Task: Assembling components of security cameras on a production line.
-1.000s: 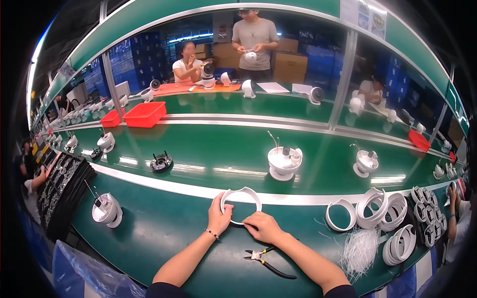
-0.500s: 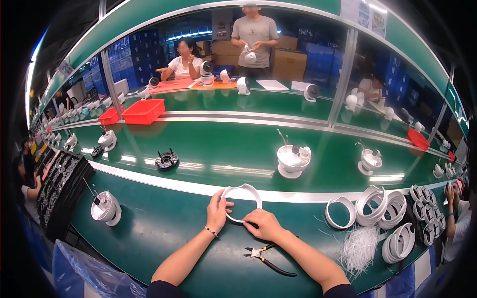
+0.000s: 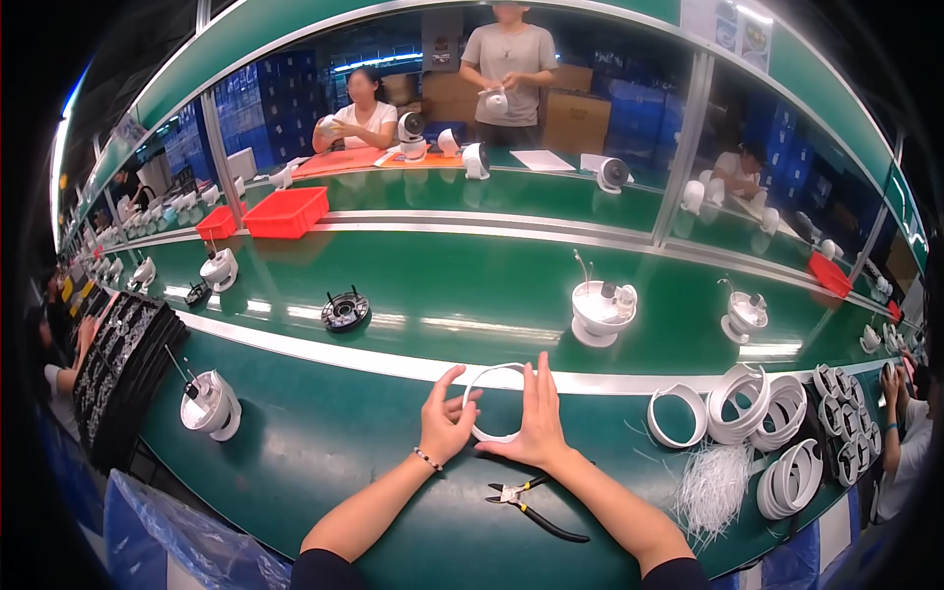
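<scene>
A white plastic ring (image 3: 499, 438) stands on edge between my two hands above the bench. My left hand (image 3: 447, 420) holds its left side, with thumb and fingers around the rim. Against the right side rests my right hand (image 3: 537, 421), its fingers stretched upward and its thumb reaching under the lower rim. Just below my right hand lie cutting pliers (image 3: 509, 495) with black handles, jaws spread, untouched. To the left sits a white round housing (image 3: 208, 408) with wires sticking up.
More white rings (image 3: 677, 417) are grouped at the right, beside a heap of thin white plastic strips (image 3: 710, 492). Stacked black trays (image 3: 128, 369) stand at far left. On the green belt are a black round part (image 3: 345, 311) and white housings (image 3: 603, 315). Co-workers sit and stand beyond.
My right hand has shifted from the ring's lower rim to its right side, fingers now straightened. The ring has moved slightly right. The parts on the belt have travelled right.
</scene>
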Available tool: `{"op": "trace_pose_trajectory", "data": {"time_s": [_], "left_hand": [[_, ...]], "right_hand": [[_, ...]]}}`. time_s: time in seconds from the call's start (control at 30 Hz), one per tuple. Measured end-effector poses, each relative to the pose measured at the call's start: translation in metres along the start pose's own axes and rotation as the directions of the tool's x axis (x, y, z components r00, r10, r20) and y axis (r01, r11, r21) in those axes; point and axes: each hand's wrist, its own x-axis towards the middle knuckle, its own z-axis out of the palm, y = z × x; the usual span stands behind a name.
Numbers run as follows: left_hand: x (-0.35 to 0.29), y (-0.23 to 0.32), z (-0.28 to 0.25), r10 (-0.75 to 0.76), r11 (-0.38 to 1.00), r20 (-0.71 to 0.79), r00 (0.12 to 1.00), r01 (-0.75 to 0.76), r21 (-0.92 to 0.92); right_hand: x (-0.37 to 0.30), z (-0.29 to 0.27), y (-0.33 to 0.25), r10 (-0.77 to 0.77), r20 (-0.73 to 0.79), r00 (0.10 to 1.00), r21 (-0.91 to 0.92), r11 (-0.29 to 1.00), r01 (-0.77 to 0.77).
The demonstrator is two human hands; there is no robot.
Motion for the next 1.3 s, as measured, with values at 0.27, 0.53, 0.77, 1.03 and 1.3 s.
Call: {"op": "trace_pose_trajectory", "data": {"time_s": [0.27,0.53,0.77,1.03,1.3], "left_hand": [[-0.001,-0.011,-0.001,-0.301,0.937,0.186,0.935,0.326,-0.125],[0.003,-0.003,0.009,-0.250,0.929,0.140,0.958,0.278,-0.243],[0.007,-0.012,0.005,-0.209,0.947,0.265,0.942,0.262,-0.187],[0.133,-0.005,-0.108,0.603,0.496,-0.091,0.792,-0.284,0.821],[0.181,-0.076,-0.235,-0.193,0.381,-0.366,0.910,0.413,0.827]], "right_hand": [[-0.006,-0.001,-0.003,0.135,0.093,0.986,-0.043,0.990,-0.132],[0.008,-0.008,0.002,0.149,-0.022,0.989,-0.012,0.989,-0.149],[0.012,0.007,0.014,0.066,-0.094,0.993,0.074,0.996,-0.059],[-0.001,-0.010,0.012,0.189,-0.066,0.980,0.155,0.972,-0.177],[-0.009,-0.004,0.009,0.175,-0.039,0.984,0.271,0.950,-0.158]]}}
